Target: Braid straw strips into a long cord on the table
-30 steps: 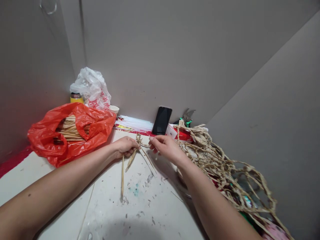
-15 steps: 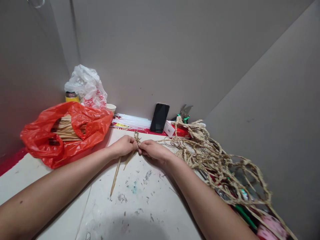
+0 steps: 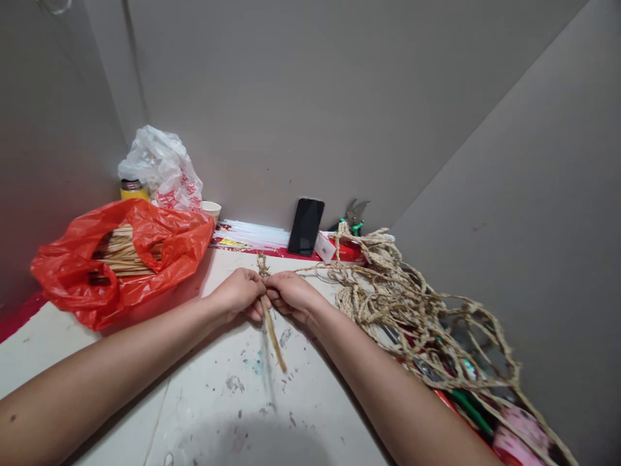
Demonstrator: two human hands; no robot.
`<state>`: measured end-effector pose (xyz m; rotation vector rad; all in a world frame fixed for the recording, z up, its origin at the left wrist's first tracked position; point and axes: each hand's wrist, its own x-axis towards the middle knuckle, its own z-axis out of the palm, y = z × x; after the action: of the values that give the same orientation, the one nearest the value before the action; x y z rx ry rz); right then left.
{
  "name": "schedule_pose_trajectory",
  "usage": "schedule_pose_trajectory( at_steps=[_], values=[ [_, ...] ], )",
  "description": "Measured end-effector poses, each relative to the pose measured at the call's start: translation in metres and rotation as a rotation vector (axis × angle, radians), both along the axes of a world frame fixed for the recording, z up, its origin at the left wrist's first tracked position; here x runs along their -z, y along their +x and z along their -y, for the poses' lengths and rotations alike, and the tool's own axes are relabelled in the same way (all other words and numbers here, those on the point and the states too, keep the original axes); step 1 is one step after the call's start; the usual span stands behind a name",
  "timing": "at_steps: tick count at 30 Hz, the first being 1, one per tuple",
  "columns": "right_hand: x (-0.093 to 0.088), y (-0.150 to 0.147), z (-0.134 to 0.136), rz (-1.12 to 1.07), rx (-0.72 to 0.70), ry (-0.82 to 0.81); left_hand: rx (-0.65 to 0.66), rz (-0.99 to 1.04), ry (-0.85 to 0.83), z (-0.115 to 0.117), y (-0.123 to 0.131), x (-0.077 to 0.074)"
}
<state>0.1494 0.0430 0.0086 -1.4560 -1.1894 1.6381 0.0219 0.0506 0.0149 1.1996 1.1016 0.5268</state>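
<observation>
My left hand (image 3: 242, 294) and my right hand (image 3: 290, 294) meet over the white tabletop, fingertips pinched together on a braided straw cord (image 3: 262, 264). Its knobbly end pokes out beyond the fingers, away from me. A loose flat straw strand (image 3: 274, 340) hangs from between the hands towards me, slanting right. Both hands are closed; the exact grip of each fingertip is partly hidden. From the right, a thin length of cord runs to the hands out of a big tangled heap of braided straw rope (image 3: 402, 310).
At the left lies a red plastic bag (image 3: 160, 285) holding straw strips (image 3: 123, 252). Behind it are a white plastic bag (image 3: 162, 162), a yellow jar (image 3: 133, 189) and a paper cup (image 3: 212, 209). A phone (image 3: 305, 226) leans on the back wall beside pruning shears (image 3: 356, 217).
The loose strand has swung from the left of the hands to below and right of them. My left hand's fingers have curled under more. The view has shifted slightly.
</observation>
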Motion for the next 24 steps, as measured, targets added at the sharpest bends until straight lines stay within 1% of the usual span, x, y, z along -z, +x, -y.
schedule_pose_trajectory(
  at_steps=[2, 5, 7, 9, 10, 11, 13, 14, 15, 16, 17, 19, 20, 21, 22, 24],
  values=[
    [-0.001, 0.0, 0.002, -0.051, -0.004, -0.024, -0.058, -0.018, 0.039, 0.008, 0.007, 0.005],
    [0.0, 0.002, 0.002, -0.111, -0.01, -0.039, -0.07, -0.015, 0.096, 0.015, 0.011, 0.005],
    [0.001, 0.006, 0.001, -0.147, -0.021, -0.048, -0.01, -0.016, 0.058, 0.013, 0.008, 0.001],
    [0.001, 0.01, 0.0, -0.182, -0.044, -0.059, 0.067, -0.052, 0.028, 0.004, 0.0, -0.004],
    [0.001, 0.012, -0.001, -0.196, -0.06, -0.067, 0.056, -0.083, 0.072, -0.003, -0.004, -0.005],
    [0.0, 0.014, -0.001, -0.206, -0.08, -0.075, 0.007, -0.116, 0.165, -0.009, -0.008, -0.005],
    [0.0, 0.016, -0.003, -0.217, -0.116, -0.088, -0.179, -0.165, 0.434, -0.021, -0.015, -0.001],
    [0.0, 0.017, -0.003, -0.22, -0.131, -0.089, -0.25, -0.177, 0.54, -0.025, -0.017, 0.001],
    [0.0, 0.017, -0.004, -0.222, -0.142, -0.087, -0.269, -0.177, 0.593, -0.027, -0.017, 0.004],
    [0.001, 0.017, -0.004, -0.224, -0.152, -0.082, -0.235, -0.169, 0.58, -0.027, -0.017, 0.007],
    [0.001, 0.018, -0.004, -0.224, -0.162, -0.076, -0.172, -0.157, 0.512, -0.026, -0.015, 0.009],
    [0.003, 0.019, -0.005, -0.217, -0.179, -0.064, -0.032, -0.123, 0.324, -0.022, -0.011, 0.012],
    [0.003, 0.02, -0.005, -0.211, -0.189, -0.059, 0.015, -0.11, 0.255, -0.019, -0.009, 0.013],
    [0.004, 0.021, -0.006, -0.202, -0.199, -0.054, 0.043, -0.1, 0.222, -0.018, -0.008, 0.014],
    [0.004, 0.022, -0.006, -0.191, -0.21, -0.049, 0.055, -0.094, 0.223, -0.017, -0.007, 0.014],
    [0.005, 0.024, -0.007, -0.162, -0.23, -0.037, 0.068, -0.087, 0.291, -0.018, -0.009, 0.015]
  ],
)
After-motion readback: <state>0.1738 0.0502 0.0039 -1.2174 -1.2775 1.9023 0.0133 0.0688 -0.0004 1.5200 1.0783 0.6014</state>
